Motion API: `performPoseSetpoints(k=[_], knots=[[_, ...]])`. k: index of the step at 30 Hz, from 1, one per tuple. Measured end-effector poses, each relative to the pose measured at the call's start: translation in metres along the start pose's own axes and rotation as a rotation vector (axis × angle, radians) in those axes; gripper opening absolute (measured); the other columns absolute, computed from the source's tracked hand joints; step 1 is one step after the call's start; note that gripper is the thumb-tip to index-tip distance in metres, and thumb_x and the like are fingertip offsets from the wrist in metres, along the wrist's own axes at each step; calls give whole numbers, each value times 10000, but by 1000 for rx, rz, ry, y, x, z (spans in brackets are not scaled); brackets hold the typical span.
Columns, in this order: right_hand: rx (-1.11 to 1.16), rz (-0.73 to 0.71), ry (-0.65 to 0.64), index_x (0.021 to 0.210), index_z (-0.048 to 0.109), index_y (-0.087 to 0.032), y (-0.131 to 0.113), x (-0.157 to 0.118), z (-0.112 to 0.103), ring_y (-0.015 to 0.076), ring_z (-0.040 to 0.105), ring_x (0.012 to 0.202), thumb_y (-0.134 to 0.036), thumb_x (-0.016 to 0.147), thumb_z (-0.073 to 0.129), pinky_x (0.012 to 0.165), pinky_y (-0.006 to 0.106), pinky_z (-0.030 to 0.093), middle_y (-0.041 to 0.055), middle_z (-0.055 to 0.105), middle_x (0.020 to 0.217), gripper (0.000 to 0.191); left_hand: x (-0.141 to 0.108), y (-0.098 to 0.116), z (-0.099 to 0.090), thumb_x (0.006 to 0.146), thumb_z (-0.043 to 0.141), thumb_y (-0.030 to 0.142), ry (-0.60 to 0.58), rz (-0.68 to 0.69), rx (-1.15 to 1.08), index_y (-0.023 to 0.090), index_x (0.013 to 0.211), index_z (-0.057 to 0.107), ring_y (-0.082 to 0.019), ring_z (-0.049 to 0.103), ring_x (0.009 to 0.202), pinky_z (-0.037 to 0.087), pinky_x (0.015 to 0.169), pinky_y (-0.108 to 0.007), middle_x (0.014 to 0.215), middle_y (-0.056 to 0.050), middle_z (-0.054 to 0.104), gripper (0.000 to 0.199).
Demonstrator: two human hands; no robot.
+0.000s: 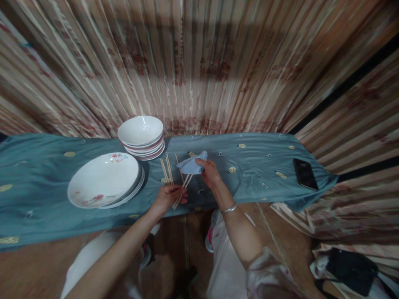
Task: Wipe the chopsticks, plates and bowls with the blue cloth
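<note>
Near the table's front edge, my left hand (171, 196) is closed around the lower part of some wooden chopsticks (186, 182). A light blue cloth (192, 164) is pinched in my right hand (208, 171), which wears a bracelet on its wrist. The cloth lies around the upper part of the held chopsticks and hides their far ends. Several other chopsticks (168, 168) lie on the tablecloth just beyond my left hand, and one more shows beside the cloth.
A stack of white bowls (140, 131) stands at the back left, with large floral plates (102, 180) stacked in front of it. A black phone (305, 173) lies at the right end of the blue-green tablecloth (249, 166). Pleated curtains hang behind. A dark bag (353, 268) is at the lower right.
</note>
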State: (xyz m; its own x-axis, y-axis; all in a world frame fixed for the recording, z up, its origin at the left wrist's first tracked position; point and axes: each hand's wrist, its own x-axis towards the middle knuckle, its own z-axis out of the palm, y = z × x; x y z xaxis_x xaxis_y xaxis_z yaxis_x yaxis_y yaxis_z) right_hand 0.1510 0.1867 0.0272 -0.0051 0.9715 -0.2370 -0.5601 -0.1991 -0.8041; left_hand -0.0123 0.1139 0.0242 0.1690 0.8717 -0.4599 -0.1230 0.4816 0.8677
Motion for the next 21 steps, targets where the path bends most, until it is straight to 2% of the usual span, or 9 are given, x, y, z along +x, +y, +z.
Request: performPoseSetpoints(k=[4,8,13,15,18,21], knots=[[-28,-31,45,665,645,-173,-5,4,-6,130,612,614,-253,580,761,653,258,477,-31,667,611,165,-2,-1,-1,430,856,441,-16,-2,22,119,714,712,-142,630,464,498,479,-236,602,-41,693,452],[-9,-76,88,620,611,-182,-12,6,-10,127,581,576,-253,567,757,608,258,474,-32,644,585,171,-3,-4,-2,443,859,431,-25,-4,29,117,711,709,-144,625,460,508,492,-248,595,-51,693,439],[-94,-180,243,644,587,-201,-19,12,-22,119,541,547,-248,574,702,554,242,435,-56,602,556,143,0,-6,-8,467,850,426,0,19,40,129,703,710,-148,627,469,521,512,-264,604,-50,693,404],[-188,-220,323,703,601,-211,-23,14,-30,122,547,573,-250,598,654,551,233,417,-61,610,588,124,2,-6,-12,468,848,432,14,29,31,132,705,716,-150,632,481,525,522,-267,608,-48,693,404],[-326,-290,427,882,629,-225,-27,16,-41,127,567,638,-268,644,586,564,224,410,-39,681,752,246,3,-4,-15,436,857,446,34,33,2,128,695,718,-150,630,480,524,519,-265,603,-46,689,433],[-430,-341,399,1020,623,-226,-28,12,-46,127,559,643,-296,678,553,576,227,413,-11,715,885,357,3,-1,-15,401,865,456,60,45,-25,125,672,711,-145,624,470,523,512,-264,594,-39,682,454]])
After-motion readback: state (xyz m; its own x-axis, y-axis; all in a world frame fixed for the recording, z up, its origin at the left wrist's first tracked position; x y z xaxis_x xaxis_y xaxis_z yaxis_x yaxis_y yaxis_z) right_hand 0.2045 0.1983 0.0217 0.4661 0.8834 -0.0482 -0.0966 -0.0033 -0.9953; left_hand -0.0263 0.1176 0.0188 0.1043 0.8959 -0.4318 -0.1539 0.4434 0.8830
